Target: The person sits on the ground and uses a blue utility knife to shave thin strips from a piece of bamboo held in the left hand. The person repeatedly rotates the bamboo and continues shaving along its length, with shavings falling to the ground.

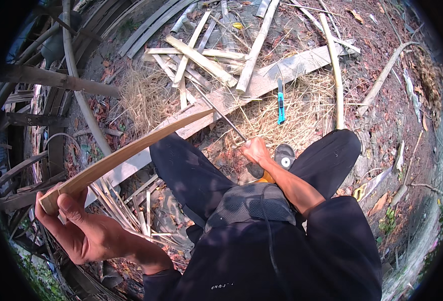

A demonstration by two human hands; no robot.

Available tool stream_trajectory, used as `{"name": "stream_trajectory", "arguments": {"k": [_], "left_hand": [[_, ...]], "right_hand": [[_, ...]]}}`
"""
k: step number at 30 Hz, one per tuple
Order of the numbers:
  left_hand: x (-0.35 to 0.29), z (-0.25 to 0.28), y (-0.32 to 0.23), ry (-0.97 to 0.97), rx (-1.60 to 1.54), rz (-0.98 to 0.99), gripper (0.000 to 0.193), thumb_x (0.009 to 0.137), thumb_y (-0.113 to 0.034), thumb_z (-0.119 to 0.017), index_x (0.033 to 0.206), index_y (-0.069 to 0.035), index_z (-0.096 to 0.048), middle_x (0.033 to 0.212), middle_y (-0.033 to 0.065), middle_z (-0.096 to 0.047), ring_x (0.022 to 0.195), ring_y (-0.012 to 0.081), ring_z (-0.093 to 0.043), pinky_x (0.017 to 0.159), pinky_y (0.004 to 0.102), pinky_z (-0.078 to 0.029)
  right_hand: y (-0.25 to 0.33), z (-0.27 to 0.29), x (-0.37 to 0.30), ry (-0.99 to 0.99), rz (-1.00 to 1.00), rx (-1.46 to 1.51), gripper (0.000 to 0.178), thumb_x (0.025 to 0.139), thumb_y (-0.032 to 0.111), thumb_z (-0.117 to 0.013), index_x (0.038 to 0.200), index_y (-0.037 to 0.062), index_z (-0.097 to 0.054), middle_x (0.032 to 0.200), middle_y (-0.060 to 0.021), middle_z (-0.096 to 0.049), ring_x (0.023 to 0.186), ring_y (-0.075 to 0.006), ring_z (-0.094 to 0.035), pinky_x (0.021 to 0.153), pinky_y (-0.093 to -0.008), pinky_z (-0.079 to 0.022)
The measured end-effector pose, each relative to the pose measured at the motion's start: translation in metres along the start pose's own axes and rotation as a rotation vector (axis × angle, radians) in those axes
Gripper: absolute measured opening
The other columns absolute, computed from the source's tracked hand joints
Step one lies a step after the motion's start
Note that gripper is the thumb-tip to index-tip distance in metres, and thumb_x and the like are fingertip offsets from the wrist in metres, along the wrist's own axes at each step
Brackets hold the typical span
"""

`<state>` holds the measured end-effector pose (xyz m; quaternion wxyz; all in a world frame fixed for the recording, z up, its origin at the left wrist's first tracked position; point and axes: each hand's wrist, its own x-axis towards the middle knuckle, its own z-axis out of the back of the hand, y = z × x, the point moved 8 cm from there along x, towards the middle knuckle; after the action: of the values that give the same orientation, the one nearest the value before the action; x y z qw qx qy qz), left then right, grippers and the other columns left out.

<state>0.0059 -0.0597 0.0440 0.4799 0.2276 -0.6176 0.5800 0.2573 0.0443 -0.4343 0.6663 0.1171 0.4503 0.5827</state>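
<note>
My left hand (76, 226) grips the near end of a long curved bamboo slat (131, 148), whose far tip points toward the middle of the ground ahead. My right hand (255, 150) is closed around the handle of a long thin metal blade (219, 113) that reaches forward and left over the wooden plank (291, 65). The blade's tip lies near the slat's far end. My knees in black trousers frame both hands.
A blue-handled cutter (280, 103) lies on dry straw beyond my right hand. Several split bamboo strips (201, 55) are piled on the plank. Thin slivers (126, 205) lie by my left knee. Bamboo poles and a rough frame (35, 125) crowd the left side.
</note>
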Motion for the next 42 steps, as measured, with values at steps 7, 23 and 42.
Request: {"name": "stream_trajectory", "arguments": {"k": [7,23,42], "left_hand": [[-0.002,0.006,-0.003,0.056,0.044,0.004,0.035,0.091,-0.01,-0.056,0.117,0.013,-0.052,0.096,0.022,-0.062,0.079,0.0226,-0.064,0.068,0.0314,-0.059],[-0.002,-0.008,-0.016,0.086,0.032,-0.047,0.039,0.09,-0.013,-0.059,0.117,0.013,-0.051,0.094,0.0234,-0.062,0.078,0.0239,-0.064,0.067,0.0302,-0.058],[-0.006,0.014,-0.001,0.499,-0.528,-0.32,0.025,0.095,-0.009,-0.05,0.119,-0.005,-0.043,0.096,0.0159,-0.056,0.072,0.0258,-0.056,0.061,0.0353,-0.049]], "right_hand": [[0.052,0.034,-0.018,-0.172,0.172,0.144,0.034,0.073,0.024,-0.058,0.083,-0.0078,-0.064,0.07,-0.0268,-0.063,0.065,-0.0366,-0.065,0.063,-0.044,-0.052],[0.013,0.008,-0.005,-0.108,0.139,0.012,0.042,0.073,0.026,-0.059,0.094,-0.01,-0.063,0.075,-0.0306,-0.063,0.07,-0.0416,-0.065,0.067,-0.0452,-0.053],[-0.004,0.003,-0.002,0.032,-0.044,-0.001,0.034,0.071,0.027,-0.061,0.095,0.0032,-0.067,0.08,-0.0248,-0.065,0.077,-0.0391,-0.065,0.074,-0.0445,-0.052]]}}
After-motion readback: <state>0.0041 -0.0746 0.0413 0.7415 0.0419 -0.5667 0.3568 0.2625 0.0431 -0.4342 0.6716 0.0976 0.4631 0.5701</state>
